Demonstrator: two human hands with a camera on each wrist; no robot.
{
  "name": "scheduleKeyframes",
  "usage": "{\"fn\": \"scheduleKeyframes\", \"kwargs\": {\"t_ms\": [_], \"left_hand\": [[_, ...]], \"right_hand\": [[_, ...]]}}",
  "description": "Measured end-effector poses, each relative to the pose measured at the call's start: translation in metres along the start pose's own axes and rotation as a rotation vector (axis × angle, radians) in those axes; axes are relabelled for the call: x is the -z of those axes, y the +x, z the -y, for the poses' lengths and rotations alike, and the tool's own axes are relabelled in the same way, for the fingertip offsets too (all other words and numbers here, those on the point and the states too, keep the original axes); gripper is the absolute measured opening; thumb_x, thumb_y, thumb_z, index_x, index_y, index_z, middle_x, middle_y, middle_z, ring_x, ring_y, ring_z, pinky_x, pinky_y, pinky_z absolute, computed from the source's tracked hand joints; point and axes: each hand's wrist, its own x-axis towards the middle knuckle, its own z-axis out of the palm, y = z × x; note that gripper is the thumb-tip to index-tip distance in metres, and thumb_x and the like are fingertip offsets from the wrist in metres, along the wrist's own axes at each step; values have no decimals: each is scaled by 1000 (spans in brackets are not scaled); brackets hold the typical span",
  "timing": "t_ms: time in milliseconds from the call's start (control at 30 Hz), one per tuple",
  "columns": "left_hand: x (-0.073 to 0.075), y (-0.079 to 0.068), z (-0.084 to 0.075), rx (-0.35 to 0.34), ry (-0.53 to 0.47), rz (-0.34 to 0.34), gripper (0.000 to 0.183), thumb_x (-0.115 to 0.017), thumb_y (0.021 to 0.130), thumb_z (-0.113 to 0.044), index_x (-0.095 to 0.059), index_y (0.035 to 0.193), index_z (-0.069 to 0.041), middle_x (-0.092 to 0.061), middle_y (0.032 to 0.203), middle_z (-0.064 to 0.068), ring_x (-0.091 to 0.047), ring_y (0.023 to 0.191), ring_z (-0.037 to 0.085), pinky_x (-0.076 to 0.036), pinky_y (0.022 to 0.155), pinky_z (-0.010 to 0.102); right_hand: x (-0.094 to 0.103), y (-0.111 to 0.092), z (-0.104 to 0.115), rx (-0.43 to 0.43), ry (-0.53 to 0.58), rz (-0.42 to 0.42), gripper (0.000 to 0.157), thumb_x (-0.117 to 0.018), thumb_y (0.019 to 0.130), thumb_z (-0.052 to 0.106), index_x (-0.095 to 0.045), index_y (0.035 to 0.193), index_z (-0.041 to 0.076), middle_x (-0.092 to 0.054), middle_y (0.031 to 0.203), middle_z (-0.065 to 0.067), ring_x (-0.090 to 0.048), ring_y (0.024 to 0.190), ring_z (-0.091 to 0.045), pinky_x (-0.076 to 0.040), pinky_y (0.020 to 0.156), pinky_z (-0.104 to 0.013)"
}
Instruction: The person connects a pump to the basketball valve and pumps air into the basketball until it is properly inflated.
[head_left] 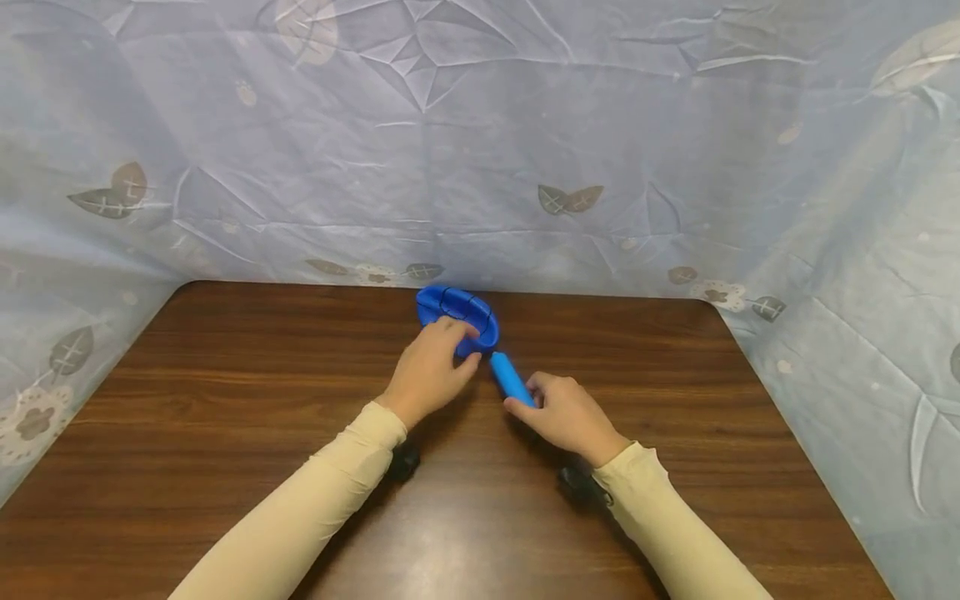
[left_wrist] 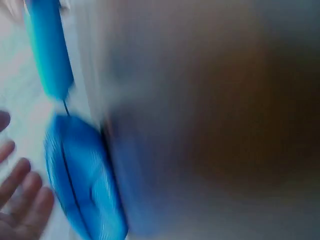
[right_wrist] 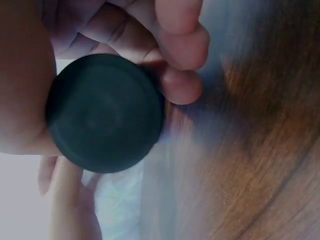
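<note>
Tracking two blue parts from my end. The blue cylinder is light blue, straight-sided and smooth-looking, with a narrowed tip; its dark round end fills the middle of my right wrist view, flat, matte, near black-green, with faint rings. The curved blue piece is deeper blue, a rounded, boat-like oval with a raised rim and thin black lines across it; from the left wrist I get fine ribbing and a slight sheen. A thin dark cord spans the short gap from cylinder tip to curved piece. Can't tell the material of either part for sure.

My right hand has a narrow grip on the cylinder: thumb one side, bent fingers the other, near the dark end, tip pointing away toward the curved piece. My left hand is at the near side of the curved piece, fingers over it, thumb spread apart; the left wrist view shows loose, extended fingers just beside the piece, grasping nothing I can see. The piece is at the table's far edge, just beyond the cylinder tip.

Table: dark brown wood grain, glossy near me. Backdrop cloth: pale blue-grey, creased, leaf prints. Sleeves: cream, soft-looking fabric, wrinkled at the cuffs.
</note>
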Motion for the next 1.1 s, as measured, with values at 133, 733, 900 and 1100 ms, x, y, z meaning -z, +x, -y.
{"fn": "scheduleKeyframes", "kwargs": {"t_ms": [133,733,900,1100], "left_hand": [[-4,-23,-13,373,-608,114,45,-71,99,-26,-59,132,2,-71,116,16,-71,100,30,-61,87,40],[-42,-26,-24,704,-1166,237,48,-60,107,-17,-45,141,12,-67,115,23,-73,91,19,-62,90,38],[-39,-25,-23,725,-1216,246,49,-59,107,-16,-43,143,13,-66,118,23,-71,85,16,-62,89,36],[-33,-29,-20,705,-1241,290,44,-55,107,-17,-49,138,13,-66,111,17,-70,83,16,-63,88,36]], "right_hand": [[-1,0,2,-6,-9,-10,36,-76,92,46,-70,98,12,-58,67,3,-52,58,-14,-41,50,-30],[0,-5,9,63,11,48,37,-75,92,49,-68,100,13,-59,70,6,-54,60,-12,-44,51,-30],[-1,-5,11,85,32,87,34,-73,95,47,-68,103,14,-61,72,7,-56,62,-10,-46,53,-29],[4,-7,13,122,61,160,47,-71,94,54,-66,118,14,-63,75,9,-57,62,-8,-48,53,-27]]}}
